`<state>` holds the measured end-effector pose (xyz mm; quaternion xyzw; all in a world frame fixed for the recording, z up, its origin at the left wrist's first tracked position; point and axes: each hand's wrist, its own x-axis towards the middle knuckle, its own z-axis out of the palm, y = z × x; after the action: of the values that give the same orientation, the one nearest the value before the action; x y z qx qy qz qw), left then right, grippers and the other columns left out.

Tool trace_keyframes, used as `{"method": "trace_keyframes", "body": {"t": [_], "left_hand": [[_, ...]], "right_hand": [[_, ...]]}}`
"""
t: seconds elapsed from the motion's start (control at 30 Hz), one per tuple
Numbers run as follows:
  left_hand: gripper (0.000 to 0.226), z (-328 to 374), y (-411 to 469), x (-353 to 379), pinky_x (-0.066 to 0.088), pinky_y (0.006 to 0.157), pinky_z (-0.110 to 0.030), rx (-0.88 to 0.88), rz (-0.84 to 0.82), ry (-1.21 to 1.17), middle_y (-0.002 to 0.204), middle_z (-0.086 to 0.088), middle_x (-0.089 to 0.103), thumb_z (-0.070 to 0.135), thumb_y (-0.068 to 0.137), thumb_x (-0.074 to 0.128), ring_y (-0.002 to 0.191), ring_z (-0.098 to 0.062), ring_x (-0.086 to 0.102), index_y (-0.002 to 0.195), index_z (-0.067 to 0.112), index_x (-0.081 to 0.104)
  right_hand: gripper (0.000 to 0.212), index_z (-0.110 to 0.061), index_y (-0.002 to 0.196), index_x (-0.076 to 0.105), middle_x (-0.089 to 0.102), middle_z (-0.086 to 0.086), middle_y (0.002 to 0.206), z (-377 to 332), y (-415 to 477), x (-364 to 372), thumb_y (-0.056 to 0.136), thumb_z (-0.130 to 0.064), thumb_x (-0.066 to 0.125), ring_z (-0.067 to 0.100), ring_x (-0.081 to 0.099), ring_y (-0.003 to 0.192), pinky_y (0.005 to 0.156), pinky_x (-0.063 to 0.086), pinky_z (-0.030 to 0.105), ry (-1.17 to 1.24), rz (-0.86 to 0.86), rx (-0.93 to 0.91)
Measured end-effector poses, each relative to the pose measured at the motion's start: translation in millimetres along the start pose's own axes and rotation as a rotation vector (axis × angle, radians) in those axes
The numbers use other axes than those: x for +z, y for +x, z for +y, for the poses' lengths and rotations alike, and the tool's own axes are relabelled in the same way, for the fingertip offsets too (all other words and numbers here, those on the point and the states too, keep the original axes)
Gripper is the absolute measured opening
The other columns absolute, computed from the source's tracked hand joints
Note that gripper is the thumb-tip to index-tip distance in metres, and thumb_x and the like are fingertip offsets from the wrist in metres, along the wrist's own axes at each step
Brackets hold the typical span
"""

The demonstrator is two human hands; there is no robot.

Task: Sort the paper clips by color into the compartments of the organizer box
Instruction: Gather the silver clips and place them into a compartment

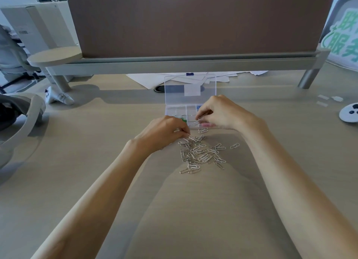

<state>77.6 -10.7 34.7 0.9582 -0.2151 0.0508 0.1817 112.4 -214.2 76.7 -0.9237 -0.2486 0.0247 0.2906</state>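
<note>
Left hand (162, 132) is down at the far-left edge of the pile of silver clips (201, 154), probably there to feed the next pick. Its fingers are curled, with thumb and forefinger tips drawn together on the topmost clips; whether a clip is actually nipped between them cannot be told, as the knuckles hide it. The pile lies loose on the desk (96, 142) just in front of the organizer box (180, 109), close enough for a short carry. The box's clear lid (189, 84) is tipped back and open, so every compartment is reachable. Green clips (183, 119) sit in a near-left compartment and something blue (199, 108) shows in a far-right one. A pinkish blur (207, 125) at the near-right edge is too soft to name. Right hand (222, 113) hovers over the box's near row, pinching a single silver clip (196, 123) between thumb and forefinger, the other fingers tucked in. The clip hangs over a near-middle compartment, likely about to be dropped in. Only silver seems left on the desk, so sorting looks well along.
</note>
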Motion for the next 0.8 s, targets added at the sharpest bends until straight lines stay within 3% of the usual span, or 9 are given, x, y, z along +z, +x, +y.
{"method": "trace_keyframes", "body": {"t": [0.13,0.33,0.47,0.63,0.8], "left_hand": [[0.012,3,2,3,0.045,0.075,-0.026,0.055,-0.023,0.024,0.098,0.017,0.066,0.034,0.090,0.064,0.094,0.000,0.052,0.097,0.034,0.073],[0.017,9,6,3,0.035,0.066,-0.025,0.112,-0.032,0.203,0.101,0.013,0.062,0.039,0.092,0.059,0.098,-0.005,0.052,0.100,0.028,0.069],[0.017,12,13,-2,0.033,0.067,-0.024,0.121,-0.080,0.234,0.103,0.014,0.060,0.042,0.091,0.059,0.099,-0.005,0.051,0.099,0.029,0.067],[0.017,13,16,0,0.034,0.067,-0.023,0.087,-0.132,0.182,0.105,0.011,0.062,0.037,0.092,0.059,0.092,-0.008,0.056,0.100,0.025,0.067],[0.010,16,18,-4,0.040,0.065,-0.023,0.060,-0.101,0.123,0.095,0.010,0.069,0.034,0.086,0.069,0.079,-0.005,0.054,0.092,0.027,0.073]], "right_hand": [[0.013,-0.018,0.095,0.077,0.075,-0.002,0.089,-3,-2,-3,0.085,-0.012,0.071,0.006,0.067,0.081,0.080,0.055,0.026,-0.065,0.023,-0.031],[0.013,-0.021,0.092,0.078,0.074,-0.004,0.085,2,0,-1,0.085,-0.012,0.071,0.001,0.068,0.074,0.069,0.052,0.016,-0.048,0.014,-0.012],[0.014,-0.021,0.093,0.077,0.074,-0.006,0.088,2,0,-1,0.085,-0.012,0.070,0.004,0.068,0.080,0.075,0.052,0.020,-0.065,0.021,-0.017],[0.014,-0.022,0.093,0.077,0.074,-0.006,0.090,5,0,-3,0.085,-0.014,0.070,0.006,0.067,0.084,0.079,0.051,0.023,-0.075,0.031,-0.013],[0.014,-0.019,0.094,0.077,0.075,-0.004,0.090,5,2,-2,0.084,-0.013,0.071,0.005,0.067,0.083,0.073,0.044,0.017,-0.076,0.025,-0.026]]}}
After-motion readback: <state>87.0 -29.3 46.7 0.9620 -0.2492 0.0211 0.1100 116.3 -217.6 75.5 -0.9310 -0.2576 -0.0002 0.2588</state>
